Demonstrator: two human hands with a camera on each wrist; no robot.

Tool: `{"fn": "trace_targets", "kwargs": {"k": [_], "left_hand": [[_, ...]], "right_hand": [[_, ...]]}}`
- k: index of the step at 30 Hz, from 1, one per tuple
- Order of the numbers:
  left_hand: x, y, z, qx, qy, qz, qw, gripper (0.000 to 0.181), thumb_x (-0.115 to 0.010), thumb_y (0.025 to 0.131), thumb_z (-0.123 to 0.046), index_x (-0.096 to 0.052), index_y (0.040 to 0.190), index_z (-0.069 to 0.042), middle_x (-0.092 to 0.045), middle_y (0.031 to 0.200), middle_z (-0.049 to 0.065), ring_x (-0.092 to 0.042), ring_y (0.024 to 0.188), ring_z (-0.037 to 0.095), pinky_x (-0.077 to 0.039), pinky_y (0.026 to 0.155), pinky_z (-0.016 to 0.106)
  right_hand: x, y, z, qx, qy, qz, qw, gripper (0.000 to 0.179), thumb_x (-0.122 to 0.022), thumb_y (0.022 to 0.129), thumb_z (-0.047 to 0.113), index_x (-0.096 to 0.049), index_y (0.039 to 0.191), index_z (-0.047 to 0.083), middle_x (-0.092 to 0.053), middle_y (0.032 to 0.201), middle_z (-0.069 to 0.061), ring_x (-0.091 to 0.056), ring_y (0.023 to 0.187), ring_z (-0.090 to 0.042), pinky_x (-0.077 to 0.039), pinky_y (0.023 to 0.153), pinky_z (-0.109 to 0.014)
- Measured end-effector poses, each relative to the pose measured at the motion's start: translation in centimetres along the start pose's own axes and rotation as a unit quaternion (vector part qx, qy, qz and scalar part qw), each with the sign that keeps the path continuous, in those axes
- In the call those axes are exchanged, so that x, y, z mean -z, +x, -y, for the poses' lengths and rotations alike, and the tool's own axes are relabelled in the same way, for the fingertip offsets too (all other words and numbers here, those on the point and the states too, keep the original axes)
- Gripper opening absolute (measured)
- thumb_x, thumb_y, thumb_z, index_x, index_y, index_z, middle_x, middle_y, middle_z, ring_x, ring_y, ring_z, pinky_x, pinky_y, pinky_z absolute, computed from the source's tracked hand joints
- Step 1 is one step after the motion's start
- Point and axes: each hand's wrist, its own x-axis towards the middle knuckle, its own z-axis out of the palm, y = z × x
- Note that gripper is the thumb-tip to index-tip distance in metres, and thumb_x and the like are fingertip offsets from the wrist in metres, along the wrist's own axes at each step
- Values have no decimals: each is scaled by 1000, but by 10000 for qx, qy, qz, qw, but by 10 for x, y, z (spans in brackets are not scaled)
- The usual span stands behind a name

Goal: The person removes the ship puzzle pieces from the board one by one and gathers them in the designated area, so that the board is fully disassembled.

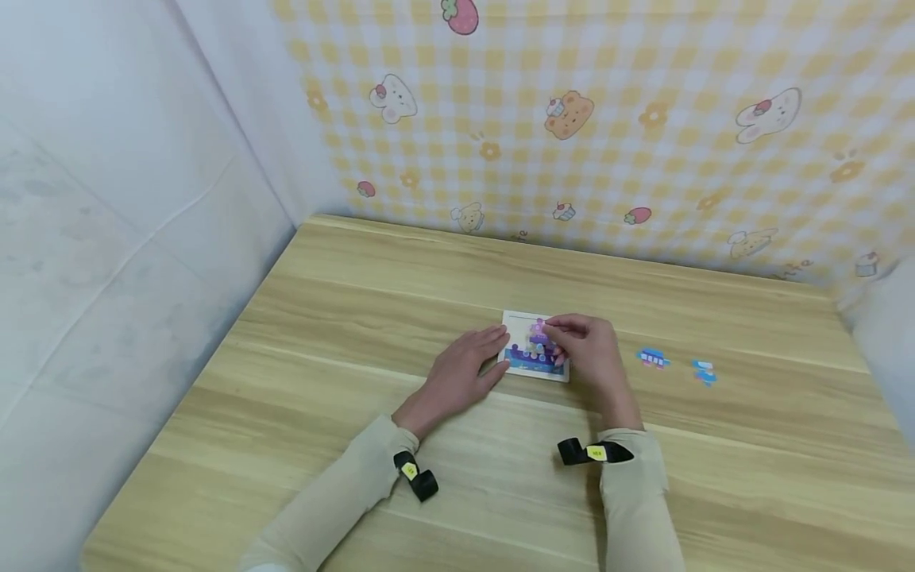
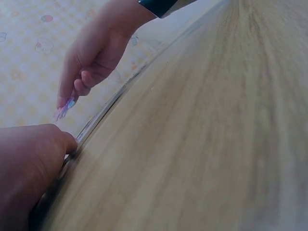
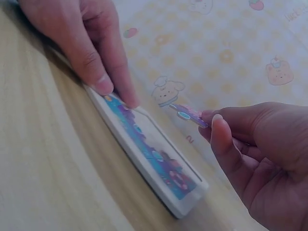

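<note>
A white-framed jigsaw board (image 1: 516, 324) lies on the table, its lower part filled with blue and purple pieces. My left hand (image 1: 457, 369) rests on the board's left edge, thumb and fingers extended. Pinched between the thumb and fingers of my right hand (image 1: 595, 353) is a pink and purple jigsaw piece (image 3: 190, 115). In the right wrist view this piece hangs tilted above the board, apart from it. The left wrist view shows the same piece at the right fingertips, while the nearer hand hides much of the board.
Two loose groups of blue and pink jigsaw pieces, one (image 1: 654, 358) nearer the board and another (image 1: 704, 372) farther right, lie on the wooden table (image 1: 343, 318). A yellow checked curtain (image 1: 500, 119) hangs behind, and a pale covering (image 1: 143, 238) stands at the left.
</note>
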Motion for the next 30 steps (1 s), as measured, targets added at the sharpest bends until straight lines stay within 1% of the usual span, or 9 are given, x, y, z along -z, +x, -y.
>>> {"fn": "trace_targets", "kwargs": {"k": [6, 13, 18, 23, 26, 28, 30], "left_hand": [[0, 1, 0, -40, -40, -35, 10000, 55, -53, 108, -38, -47, 154, -8, -39, 163, 3, -32, 153, 18, -17, 129, 36], [-1, 0, 0, 10, -39, 38, 10000, 56, -52, 108, -40, -47, 154, -8, -38, 164, 2, -31, 153, 17, -16, 129, 35], [0, -2, 0, 5, -70, -51, 10000, 56, -54, 108, -39, -47, 154, -7, -38, 163, 3, -32, 153, 17, -17, 129, 35], [0, -2, 1, -24, -89, -53, 9999, 56, -54, 108, -38, -47, 154, -6, -39, 163, 4, -33, 153, 18, -17, 129, 36], [0, -2, 1, -32, -120, -46, 9999, 56, -54, 108, -38, -47, 153, -6, -39, 163, 4, -33, 153, 19, -18, 129, 37], [1, -1, 1, -52, -149, -58, 9999, 56, -55, 108, -37, -47, 153, -6, -39, 163, 4, -33, 153, 19, -18, 129, 37], [1, -1, 2, -77, -169, -64, 9998, 55, -55, 108, -37, -48, 153, -6, -40, 163, 4, -34, 152, 19, -18, 129, 36]], "right_hand": [[14, -6, 2, 223, 44, -38, 9997, 26, -73, 99, 18, -74, 115, -3, -75, 93, -14, -64, 62, -11, -60, 58, -24], [39, -19, -1, 377, 30, 7, 9993, 30, -72, 100, 17, -72, 116, -8, -71, 91, -24, -65, 60, -13, -62, 58, -28], [61, -31, -6, 376, -235, -117, 9989, 32, -72, 99, 19, -73, 117, -7, -74, 88, -17, -66, 62, -13, -61, 58, -27], [92, -46, -19, 349, -630, -232, 9971, 34, -72, 100, 20, -72, 117, -9, -73, 82, -7, -66, 65, -13, -60, 59, -25], [111, -55, -29, 203, -870, -249, 9957, 35, -71, 101, 21, -71, 117, -10, -70, 79, -4, -63, 63, -12, -58, 56, -25], [122, -61, -34, 84, -978, -178, 9950, 34, -69, 102, 20, -70, 118, -11, -69, 77, -4, -62, 62, -12, -57, 55, -26], [131, -66, -40, -79, -1052, -93, 9944, 33, -67, 103, 18, -70, 118, -12, -70, 78, -3, -63, 63, -12, -58, 56, -26]]}}
